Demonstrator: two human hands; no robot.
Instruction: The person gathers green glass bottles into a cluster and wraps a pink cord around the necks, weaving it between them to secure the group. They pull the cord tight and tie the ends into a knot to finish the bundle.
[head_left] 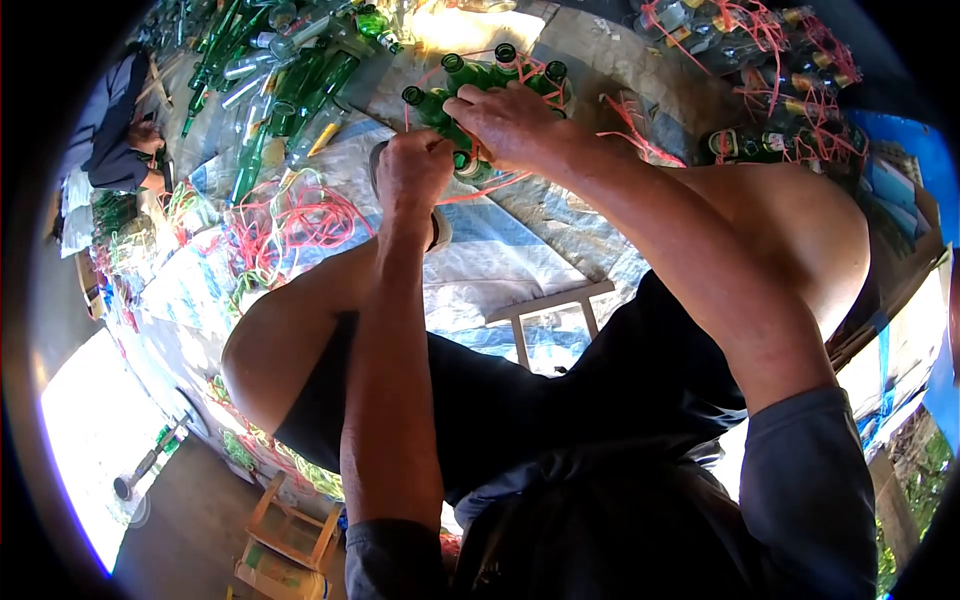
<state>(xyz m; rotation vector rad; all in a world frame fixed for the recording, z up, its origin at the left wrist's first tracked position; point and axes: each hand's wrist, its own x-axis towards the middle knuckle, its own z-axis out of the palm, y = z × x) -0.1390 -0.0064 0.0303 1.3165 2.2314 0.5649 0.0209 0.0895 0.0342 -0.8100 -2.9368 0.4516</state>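
Observation:
Several green glass bottles [485, 75] stand in a cluster, necks up, in front of me. Red plastic string [488, 188] runs around them. My left hand [415, 168] is a fist at the near left side of the cluster, with the string drawn tight beside it; its fingertips are partly hidden. Over the near bottles lies my right hand [508, 125], its fingers bent around them and against the string. One bottle mouth [461, 160] shows low between my two hands.
Loose bottles [300, 90] lie piled at the upper left. Tangled red string [300, 215] is on the sheet nearby. String-tied bottles [775, 145] lie at the right. Another person [120, 130] works at the far left. A wooden stool [290, 540] stands at the lower left.

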